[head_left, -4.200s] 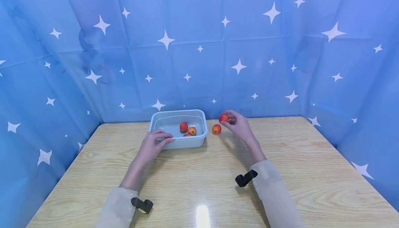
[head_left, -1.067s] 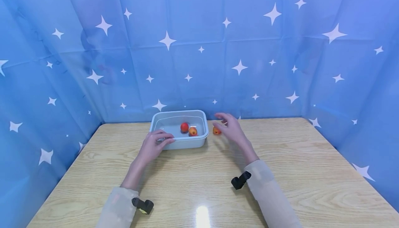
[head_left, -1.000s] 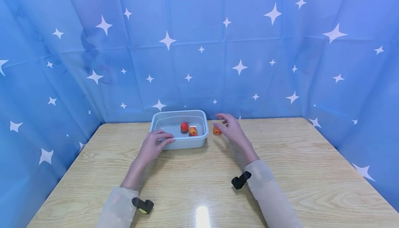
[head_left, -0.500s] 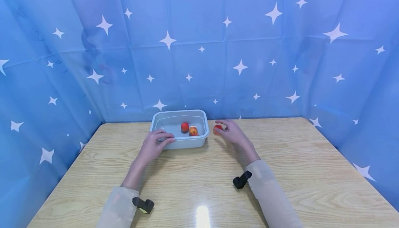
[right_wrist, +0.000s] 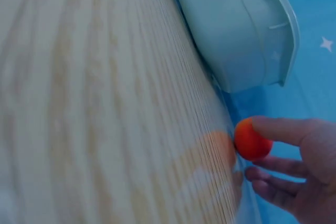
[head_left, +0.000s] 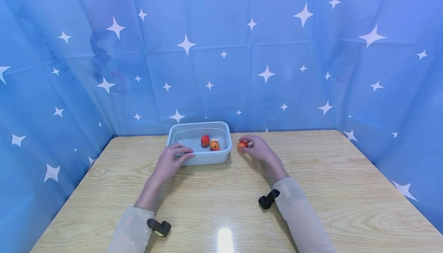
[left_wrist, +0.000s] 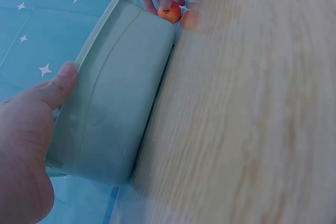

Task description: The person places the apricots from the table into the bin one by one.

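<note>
A light blue-green plastic box (head_left: 204, 158) stands near the back of the table. My left hand (head_left: 172, 159) grips its front rim near the left corner; in the left wrist view the thumb lies on the outer wall and the other fingers are hidden behind it. To the right of the box, my right hand (head_left: 258, 148) pinches a small red-orange apple (head_left: 242, 145) between thumb and fingers. The right wrist view shows that apple (right_wrist: 251, 139) low against the tabletop, a short gap from the box. Inside the box lie a red apple (head_left: 205, 140) and a yellow-orange apple (head_left: 214, 144), with another red bit partly hidden by the front wall.
The wood-grain table (head_left: 214, 195) stretches toward me and to both sides. A blue curtain (head_left: 221, 60) with white stars hangs directly behind its back edge. Small black cameras are strapped to both sleeves.
The apple held in my right hand 4.2 s ago has left it. That hand has since come down over the apple beside the box and pinched it. My left hand keeps its place.
</note>
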Demonstrator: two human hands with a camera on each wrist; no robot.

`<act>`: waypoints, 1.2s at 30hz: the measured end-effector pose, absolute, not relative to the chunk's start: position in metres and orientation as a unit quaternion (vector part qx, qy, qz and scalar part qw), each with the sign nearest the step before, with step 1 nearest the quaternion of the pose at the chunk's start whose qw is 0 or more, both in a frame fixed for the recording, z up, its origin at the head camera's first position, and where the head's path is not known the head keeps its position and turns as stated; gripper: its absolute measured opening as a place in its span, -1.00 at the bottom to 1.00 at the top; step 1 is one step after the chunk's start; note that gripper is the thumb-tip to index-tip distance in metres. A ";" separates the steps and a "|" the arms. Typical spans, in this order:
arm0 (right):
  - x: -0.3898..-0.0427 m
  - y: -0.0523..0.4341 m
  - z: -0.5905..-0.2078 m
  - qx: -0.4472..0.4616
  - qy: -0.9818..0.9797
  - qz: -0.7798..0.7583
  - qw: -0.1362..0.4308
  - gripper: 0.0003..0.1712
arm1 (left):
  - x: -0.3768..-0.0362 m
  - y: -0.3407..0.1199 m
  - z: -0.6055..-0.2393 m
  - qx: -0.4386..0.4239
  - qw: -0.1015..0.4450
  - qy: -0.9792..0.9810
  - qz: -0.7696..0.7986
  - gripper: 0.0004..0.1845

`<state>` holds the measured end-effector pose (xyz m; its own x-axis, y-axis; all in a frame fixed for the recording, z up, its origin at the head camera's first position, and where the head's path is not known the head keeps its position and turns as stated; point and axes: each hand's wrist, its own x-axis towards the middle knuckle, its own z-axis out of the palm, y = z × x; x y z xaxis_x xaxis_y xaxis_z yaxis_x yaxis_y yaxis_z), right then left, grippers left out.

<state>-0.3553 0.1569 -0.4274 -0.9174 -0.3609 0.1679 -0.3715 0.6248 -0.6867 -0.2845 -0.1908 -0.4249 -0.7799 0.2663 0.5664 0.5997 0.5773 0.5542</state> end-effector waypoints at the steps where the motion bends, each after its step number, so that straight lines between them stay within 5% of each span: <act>1: -0.355 0.157 -0.427 0.200 -0.901 0.384 0.006 -0.54 | -0.284 -0.191 -0.425 -0.252 0.217 -0.861 -0.384 -0.86; 17: -0.352 0.157 -0.423 0.168 -0.903 0.396 0.011 -0.63 | -0.284 -0.191 -0.425 -0.247 0.215 -0.864 -0.383 -0.85; 36: -0.348 0.151 -0.401 0.175 -0.880 0.429 0.102 -0.59 | -0.285 -0.191 -0.426 -0.256 0.221 -0.859 -0.384 -0.86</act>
<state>-0.3484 0.1506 -0.4013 -0.9184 -0.2200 0.3288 -0.3945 0.5704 -0.7204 -0.2852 -0.1907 -0.4256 -0.7714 0.2694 0.5766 0.6094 0.5735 0.5474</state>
